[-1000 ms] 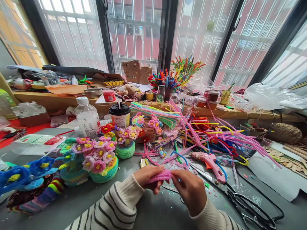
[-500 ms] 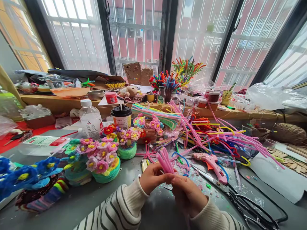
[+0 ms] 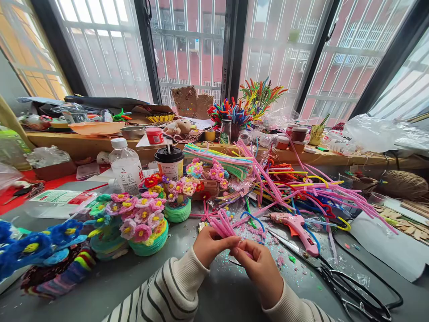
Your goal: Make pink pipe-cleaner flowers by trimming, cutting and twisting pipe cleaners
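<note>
Both hands meet low in the centre of the head view, above the grey table. My left hand is closed round a bundle of looped pink pipe cleaners, whose loops point up and to the left. At the bundle's lower end my right hand pinches with thumb and forefinger, touching the left fingertips; a bit of pink shows between its fingers. A pink glue gun lies right of the hands, beside large scissors with black handles.
Pots of pink fuzzy flowers and blue flowers stand left. Behind them are a bottle and a lidded cup. Loose pipe cleaners spread across the back right. Glitter and scraps lie round the hands.
The pink bundle has tipped left and lower in my left hand. My right hand has turned, with its thumb and forefinger now showing at the bundle's lower end.
</note>
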Demonstrator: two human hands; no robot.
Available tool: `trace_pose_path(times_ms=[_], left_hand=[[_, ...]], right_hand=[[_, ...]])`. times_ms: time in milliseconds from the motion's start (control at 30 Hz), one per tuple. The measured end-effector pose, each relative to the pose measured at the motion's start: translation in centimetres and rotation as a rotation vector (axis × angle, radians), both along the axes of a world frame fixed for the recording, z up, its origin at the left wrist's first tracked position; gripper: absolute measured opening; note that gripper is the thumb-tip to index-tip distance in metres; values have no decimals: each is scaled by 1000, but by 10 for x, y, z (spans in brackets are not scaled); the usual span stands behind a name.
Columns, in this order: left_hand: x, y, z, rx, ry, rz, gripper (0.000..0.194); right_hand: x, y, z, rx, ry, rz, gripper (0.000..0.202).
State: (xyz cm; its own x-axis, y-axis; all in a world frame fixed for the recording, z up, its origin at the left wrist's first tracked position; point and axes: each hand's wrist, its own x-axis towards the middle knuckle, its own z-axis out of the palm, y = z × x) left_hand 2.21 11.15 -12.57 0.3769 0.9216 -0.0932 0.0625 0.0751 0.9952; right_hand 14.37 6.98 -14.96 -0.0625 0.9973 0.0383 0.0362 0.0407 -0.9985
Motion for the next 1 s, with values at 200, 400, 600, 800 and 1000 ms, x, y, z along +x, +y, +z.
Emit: trace_pose_path(times_ms=[200, 400, 600, 800, 1000], left_hand=[[1, -1, 1, 23, 27, 59, 26], [0, -1, -1, 187, 99, 144, 23], [-6, -2, 6, -4, -261, -158, 27], [-7, -2, 2, -206, -518, -344, 30], [-4, -1, 1, -219, -590, -191, 22]], right_hand=[[-7, -2, 7, 29, -33, -42, 29], [-10, 0, 5, 27, 88, -85, 28], [-1, 1, 3, -387, 606, 353, 27], [-1, -7, 8, -474, 776, 519, 24], [-4, -10, 3, -474, 856, 504, 18]])
